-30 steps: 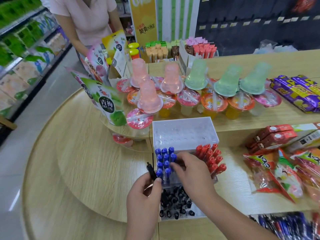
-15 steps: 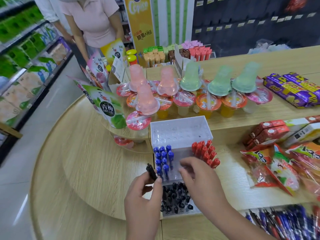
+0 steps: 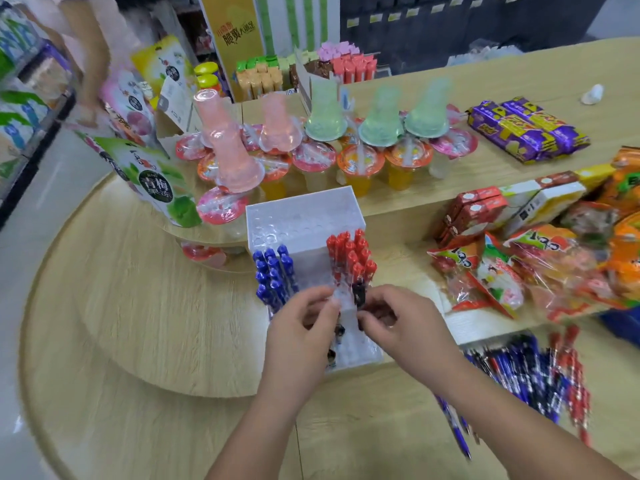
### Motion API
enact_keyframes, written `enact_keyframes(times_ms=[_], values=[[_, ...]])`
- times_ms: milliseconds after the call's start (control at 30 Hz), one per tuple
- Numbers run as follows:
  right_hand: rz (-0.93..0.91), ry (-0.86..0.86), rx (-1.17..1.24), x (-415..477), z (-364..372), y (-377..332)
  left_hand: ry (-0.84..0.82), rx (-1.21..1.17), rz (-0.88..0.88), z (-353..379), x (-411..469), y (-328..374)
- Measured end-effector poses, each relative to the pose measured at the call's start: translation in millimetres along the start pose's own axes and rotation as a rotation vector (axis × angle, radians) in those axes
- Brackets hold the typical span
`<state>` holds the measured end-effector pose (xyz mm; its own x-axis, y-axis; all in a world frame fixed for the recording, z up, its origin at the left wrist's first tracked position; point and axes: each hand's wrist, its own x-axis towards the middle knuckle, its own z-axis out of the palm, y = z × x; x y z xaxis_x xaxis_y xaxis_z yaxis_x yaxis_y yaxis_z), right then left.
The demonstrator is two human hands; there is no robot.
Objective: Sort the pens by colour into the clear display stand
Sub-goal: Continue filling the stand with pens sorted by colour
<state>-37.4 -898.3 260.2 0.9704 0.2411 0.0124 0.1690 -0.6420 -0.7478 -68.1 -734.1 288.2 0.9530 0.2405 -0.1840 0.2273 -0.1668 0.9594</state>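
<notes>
The clear display stand (image 3: 304,216) sits on the wooden counter. Blue pens (image 3: 273,275) fill its left side and red pens (image 3: 349,258) its right side. My right hand (image 3: 401,323) pinches a black pen (image 3: 358,292), upright just in front of the red pens. My left hand (image 3: 301,330) hovers over the stand's front rows with curled fingers, thumb and forefinger close together; blur hides whether they hold anything. It covers most of the black pens (image 3: 337,332) standing there. A heap of loose blue, red and black pens (image 3: 526,372) lies at the lower right.
Jelly cups (image 3: 360,164) and pink and green bottles stand on the raised tier behind the stand. Snack packs (image 3: 485,275) and purple packets (image 3: 526,128) lie to the right. A green pouch (image 3: 156,185) leans at the left. Another person (image 3: 86,64) stands at the far left.
The black pen was in my left hand at the stand's left front. Now my right hand pinches it beside the red pens. My left hand has moved right, over the front rows.
</notes>
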Motion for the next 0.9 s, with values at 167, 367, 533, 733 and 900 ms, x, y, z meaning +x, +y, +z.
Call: enact_keyframes(times_ms=[167, 367, 533, 733, 900], values=[[0.064, -0.011, 0.109, -12, 21, 33, 0.102, 0.31, 0.106, -22, -5, -29], [0.126, -0.03, 0.159, -15, 54, 47, 0.036, 0.693, 0.267, -34, -13, -64], [0.126, -0.033, 0.18, -10, 68, 50, -0.002, 0.748, 0.282, -33, -12, -80], [0.124, -0.08, 0.128, -7, 79, 55, 0.014, 0.787, 0.319, -32, -8, -89], [0.104, -0.161, 0.01, -11, 87, 65, 0.019, 0.764, 0.317, -31, -6, -92]])
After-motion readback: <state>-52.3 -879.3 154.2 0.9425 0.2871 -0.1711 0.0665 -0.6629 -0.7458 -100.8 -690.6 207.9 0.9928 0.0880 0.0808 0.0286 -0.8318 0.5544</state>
